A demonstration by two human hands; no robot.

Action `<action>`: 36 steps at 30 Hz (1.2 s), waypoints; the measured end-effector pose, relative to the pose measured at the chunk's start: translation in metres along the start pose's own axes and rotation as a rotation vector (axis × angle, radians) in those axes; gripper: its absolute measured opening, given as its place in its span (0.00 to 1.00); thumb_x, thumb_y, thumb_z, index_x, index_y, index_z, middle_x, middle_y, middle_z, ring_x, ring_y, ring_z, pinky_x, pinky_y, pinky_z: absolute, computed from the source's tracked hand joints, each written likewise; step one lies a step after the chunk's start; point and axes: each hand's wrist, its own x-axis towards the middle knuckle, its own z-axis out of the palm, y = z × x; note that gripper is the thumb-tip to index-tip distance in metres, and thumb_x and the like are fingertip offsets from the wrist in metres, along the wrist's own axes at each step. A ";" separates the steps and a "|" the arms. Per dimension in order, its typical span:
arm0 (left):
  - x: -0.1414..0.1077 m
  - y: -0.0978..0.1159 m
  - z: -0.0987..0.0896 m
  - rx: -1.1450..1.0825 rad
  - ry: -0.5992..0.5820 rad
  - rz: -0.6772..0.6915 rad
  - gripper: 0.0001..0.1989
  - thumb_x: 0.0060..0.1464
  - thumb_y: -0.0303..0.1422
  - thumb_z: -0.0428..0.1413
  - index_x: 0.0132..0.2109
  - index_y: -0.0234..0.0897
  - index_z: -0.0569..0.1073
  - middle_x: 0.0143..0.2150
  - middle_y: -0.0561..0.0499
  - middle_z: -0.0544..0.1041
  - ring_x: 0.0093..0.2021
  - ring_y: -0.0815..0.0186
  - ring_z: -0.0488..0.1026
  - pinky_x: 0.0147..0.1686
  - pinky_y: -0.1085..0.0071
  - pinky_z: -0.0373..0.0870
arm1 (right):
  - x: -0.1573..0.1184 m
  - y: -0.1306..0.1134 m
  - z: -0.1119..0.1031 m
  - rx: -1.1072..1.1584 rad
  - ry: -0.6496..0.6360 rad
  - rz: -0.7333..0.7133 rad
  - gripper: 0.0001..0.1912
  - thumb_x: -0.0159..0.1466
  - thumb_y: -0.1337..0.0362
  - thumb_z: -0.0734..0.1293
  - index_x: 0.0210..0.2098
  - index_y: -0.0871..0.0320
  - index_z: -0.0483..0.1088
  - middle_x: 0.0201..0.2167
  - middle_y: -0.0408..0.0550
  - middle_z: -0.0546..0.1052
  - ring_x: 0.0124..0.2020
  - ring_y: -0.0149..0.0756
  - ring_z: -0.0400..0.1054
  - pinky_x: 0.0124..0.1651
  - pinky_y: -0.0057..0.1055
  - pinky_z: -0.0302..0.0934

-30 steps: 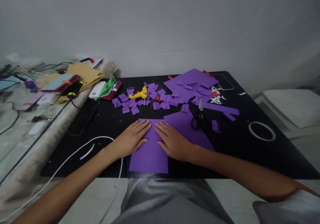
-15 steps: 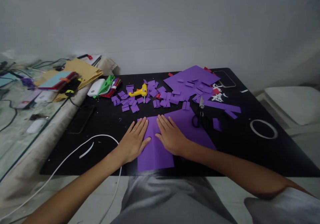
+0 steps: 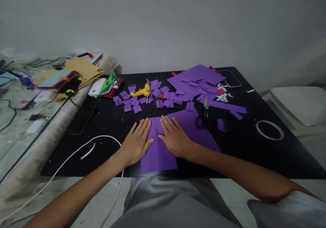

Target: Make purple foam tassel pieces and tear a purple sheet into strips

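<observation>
A purple sheet (image 3: 158, 158) with a lengthwise crease lies near the front edge of the black table. My left hand (image 3: 136, 143) rests flat on its left side, fingers stretched forward, a ring on one finger. Flat on the right side is my right hand (image 3: 175, 137), its thumb pointing inward. A larger purple sheet (image 3: 195, 131) lies partly beneath my right hand and forearm. Scissors (image 3: 203, 119) sit right of my right hand. Beyond my hands are a yellow glue gun (image 3: 142, 91) and several small folded purple pieces (image 3: 137, 109).
Stacked purple paper (image 3: 198, 72), white scraps (image 3: 222, 97) and a roll ring (image 3: 270, 130) are on the right. At left lie a phone (image 3: 82, 119), a white cable (image 3: 76, 153) and green strips (image 3: 109, 84). A white chair (image 3: 300, 106) stands beyond the right edge.
The view has shifted slightly. Both hands stay flat on the creased sheet, in nearly the same places.
</observation>
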 end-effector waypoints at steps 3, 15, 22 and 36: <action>0.000 0.000 0.001 0.012 -0.014 -0.003 0.35 0.72 0.45 0.39 0.77 0.30 0.45 0.77 0.36 0.52 0.76 0.50 0.51 0.73 0.48 0.51 | 0.000 0.000 0.000 -0.004 -0.011 0.000 0.33 0.75 0.57 0.56 0.71 0.75 0.55 0.73 0.71 0.53 0.75 0.56 0.47 0.75 0.57 0.44; -0.003 0.001 -0.001 0.043 -0.007 -0.019 0.35 0.72 0.46 0.39 0.76 0.29 0.48 0.76 0.36 0.53 0.75 0.50 0.54 0.72 0.48 0.54 | -0.003 0.002 0.000 -0.026 -0.013 0.008 0.33 0.76 0.56 0.55 0.71 0.74 0.54 0.74 0.68 0.53 0.76 0.54 0.47 0.76 0.56 0.43; 0.002 -0.001 -0.001 0.058 0.025 -0.020 0.34 0.72 0.47 0.39 0.76 0.30 0.51 0.75 0.35 0.56 0.75 0.50 0.56 0.72 0.48 0.53 | -0.004 0.003 -0.006 -0.030 0.016 -0.023 0.33 0.76 0.57 0.55 0.71 0.75 0.54 0.74 0.69 0.53 0.76 0.54 0.46 0.76 0.57 0.41; -0.007 0.019 -0.005 0.038 0.015 -0.037 0.36 0.71 0.49 0.41 0.74 0.25 0.55 0.75 0.32 0.57 0.75 0.48 0.55 0.70 0.48 0.57 | -0.015 -0.011 -0.005 -0.017 -0.041 0.011 0.31 0.76 0.58 0.55 0.71 0.73 0.55 0.74 0.67 0.53 0.76 0.52 0.45 0.76 0.57 0.42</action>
